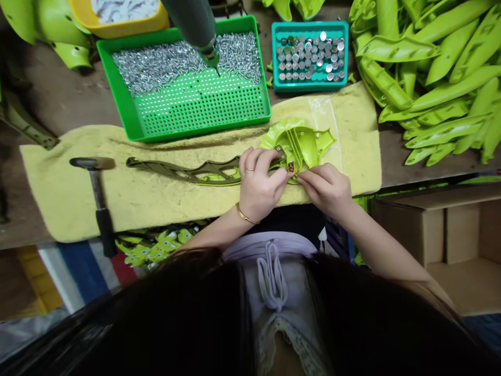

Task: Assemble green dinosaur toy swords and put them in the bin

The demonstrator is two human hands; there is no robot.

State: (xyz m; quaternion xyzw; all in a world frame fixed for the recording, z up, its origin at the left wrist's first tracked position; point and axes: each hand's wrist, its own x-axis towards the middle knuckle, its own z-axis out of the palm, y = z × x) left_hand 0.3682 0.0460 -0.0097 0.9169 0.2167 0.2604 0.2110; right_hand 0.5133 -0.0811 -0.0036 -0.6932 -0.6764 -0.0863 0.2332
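Note:
A lime-green plastic shell with a dark olive, openwork curved arm lies on a yellow towel. My left hand, with a ring and a bracelet, is closed over the joint of these two parts, its fingers bent onto the plastic. A small coppery piece shows beside its fingertips. At the shell's near edge, my right hand makes a pinch; whatever is between its fingertips is too small or hidden to make out.
A green perforated tray of screws stands behind the towel, under a hanging power screwdriver. A teal tray holds small metal discs. A hammer lies left, lime-green shells are piled right, and a cardboard box stands below.

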